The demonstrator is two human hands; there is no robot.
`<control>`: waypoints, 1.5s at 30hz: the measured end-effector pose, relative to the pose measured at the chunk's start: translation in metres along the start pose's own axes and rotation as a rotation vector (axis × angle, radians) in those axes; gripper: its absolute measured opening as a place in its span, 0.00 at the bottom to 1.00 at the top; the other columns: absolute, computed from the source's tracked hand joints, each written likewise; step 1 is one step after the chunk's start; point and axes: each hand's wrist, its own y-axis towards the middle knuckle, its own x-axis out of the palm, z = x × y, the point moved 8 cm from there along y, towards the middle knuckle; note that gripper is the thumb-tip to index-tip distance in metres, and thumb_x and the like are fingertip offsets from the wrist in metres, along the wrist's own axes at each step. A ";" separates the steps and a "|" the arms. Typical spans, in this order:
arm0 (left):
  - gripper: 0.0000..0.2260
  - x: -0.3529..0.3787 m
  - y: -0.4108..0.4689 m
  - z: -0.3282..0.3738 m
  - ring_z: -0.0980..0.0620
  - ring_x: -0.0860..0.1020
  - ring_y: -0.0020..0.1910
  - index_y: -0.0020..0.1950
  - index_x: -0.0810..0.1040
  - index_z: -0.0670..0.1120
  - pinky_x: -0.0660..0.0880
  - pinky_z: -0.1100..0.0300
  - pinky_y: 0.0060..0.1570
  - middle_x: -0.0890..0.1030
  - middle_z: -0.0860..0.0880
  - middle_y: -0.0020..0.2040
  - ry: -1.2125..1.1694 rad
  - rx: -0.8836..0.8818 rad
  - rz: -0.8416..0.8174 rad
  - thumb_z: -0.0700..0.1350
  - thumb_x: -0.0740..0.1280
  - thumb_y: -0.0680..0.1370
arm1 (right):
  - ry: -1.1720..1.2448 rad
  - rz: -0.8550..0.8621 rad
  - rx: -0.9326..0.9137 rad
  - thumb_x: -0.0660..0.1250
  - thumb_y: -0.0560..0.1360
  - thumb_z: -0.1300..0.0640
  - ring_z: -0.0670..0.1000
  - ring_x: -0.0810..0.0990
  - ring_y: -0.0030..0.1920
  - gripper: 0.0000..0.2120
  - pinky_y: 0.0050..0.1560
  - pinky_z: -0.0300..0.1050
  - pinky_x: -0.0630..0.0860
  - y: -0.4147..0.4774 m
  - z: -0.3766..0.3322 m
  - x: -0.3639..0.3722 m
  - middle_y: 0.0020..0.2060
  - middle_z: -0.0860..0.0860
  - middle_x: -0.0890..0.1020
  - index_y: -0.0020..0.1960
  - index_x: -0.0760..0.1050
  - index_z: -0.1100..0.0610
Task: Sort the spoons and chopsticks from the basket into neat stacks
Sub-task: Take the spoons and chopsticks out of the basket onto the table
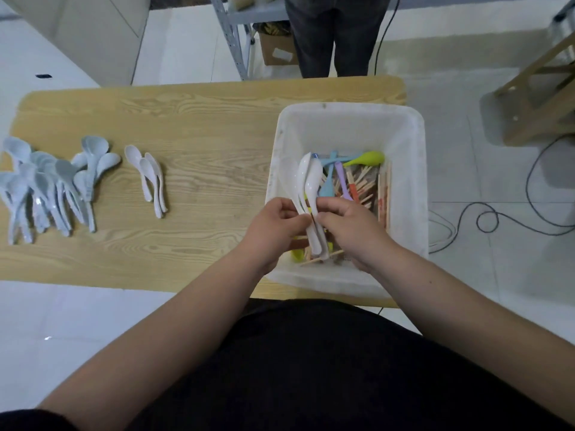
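A white plastic basket (404, 141) stands on the right end of the wooden table (202, 119). Inside lie coloured spoons (367, 158) and wooden chopsticks (384, 194). Over the basket's near half, my left hand (273, 225) and my right hand (351, 225) together grip the handles of a few white spoons (309, 178), bowls pointing away from me. On the table's left sit a pile of several pale blue spoons (46, 188) and a small stack of three white spoons (149, 175).
A person in dark trousers (333, 35) stands just beyond the table's far edge. A metal shelf and a cardboard box (277, 48) are behind. A wooden frame (541, 85) and black cables (497, 219) lie on the floor to the right.
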 end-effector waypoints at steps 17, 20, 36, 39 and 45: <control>0.12 -0.225 0.017 -0.004 0.44 0.85 0.47 0.57 0.73 0.40 0.83 0.45 0.47 0.82 0.40 0.50 -0.109 0.059 0.155 0.36 0.70 0.76 | -0.232 -0.181 -0.016 0.69 0.74 0.60 0.49 0.86 0.45 0.14 0.55 0.56 0.82 0.085 -0.056 0.211 0.42 0.46 0.86 0.50 0.82 0.41; 0.09 -0.277 0.030 -0.020 0.46 0.85 0.44 0.52 0.72 0.42 0.83 0.48 0.45 0.81 0.42 0.46 -0.089 0.010 0.156 0.34 0.69 0.76 | -0.253 -0.189 0.060 0.72 0.72 0.61 0.51 0.87 0.45 0.14 0.54 0.58 0.82 0.110 -0.043 0.263 0.44 0.50 0.86 0.53 0.81 0.44; 0.07 -0.442 0.116 -0.061 0.40 0.83 0.48 0.50 0.74 0.45 0.82 0.42 0.48 0.81 0.41 0.48 0.281 -0.205 0.087 0.38 0.67 0.74 | -0.451 0.049 0.280 0.66 0.72 0.64 0.53 0.82 0.45 0.15 0.43 0.46 0.79 0.202 -0.007 0.399 0.47 0.49 0.81 0.54 0.75 0.48; 0.08 -0.455 0.126 -0.054 0.43 0.81 0.48 0.53 0.76 0.45 0.81 0.45 0.50 0.80 0.45 0.48 0.491 -0.149 0.083 0.41 0.67 0.74 | -0.570 0.082 0.256 0.65 0.74 0.63 0.52 0.81 0.49 0.14 0.45 0.45 0.77 0.206 -0.012 0.399 0.50 0.48 0.81 0.56 0.74 0.48; 0.13 -0.464 0.135 -0.053 0.46 0.79 0.52 0.60 0.76 0.45 0.72 0.56 0.46 0.80 0.46 0.53 0.740 -0.067 0.052 0.44 0.69 0.76 | -0.672 0.131 0.218 0.63 0.76 0.64 0.54 0.80 0.52 0.17 0.50 0.50 0.79 0.207 -0.015 0.399 0.57 0.51 0.79 0.62 0.74 0.51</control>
